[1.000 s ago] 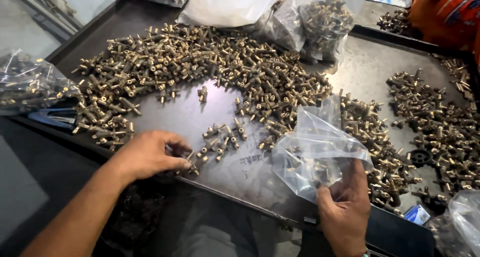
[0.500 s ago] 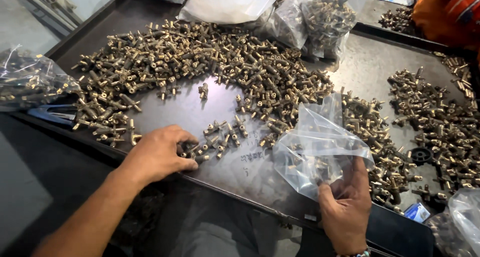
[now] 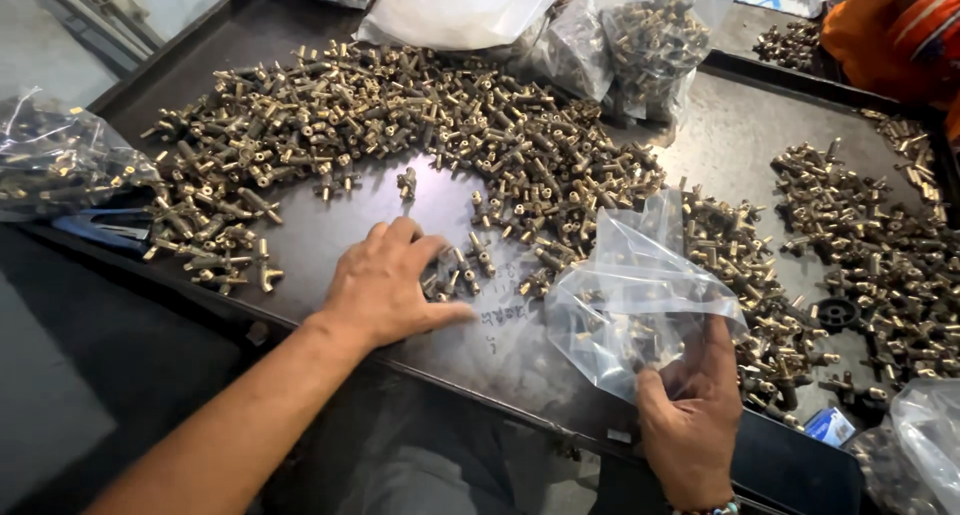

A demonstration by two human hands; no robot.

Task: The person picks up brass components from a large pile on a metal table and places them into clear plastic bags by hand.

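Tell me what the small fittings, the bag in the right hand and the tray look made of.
Small T-shaped fittings: likely brass, dull yellow metallic gleam.
Clear bag in the right hand: thin plastic film, transparent, crinkled, glossy.
Dark flat tray: apparently steel, grey, scuffed sheen.

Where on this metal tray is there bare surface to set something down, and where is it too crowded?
One bare patch of the tray lies between the big heap of brass fittings and the left hand. Another runs between the filled bags and the right-side heap. Crowded: both heaps, and around the clear bag held by the right hand.
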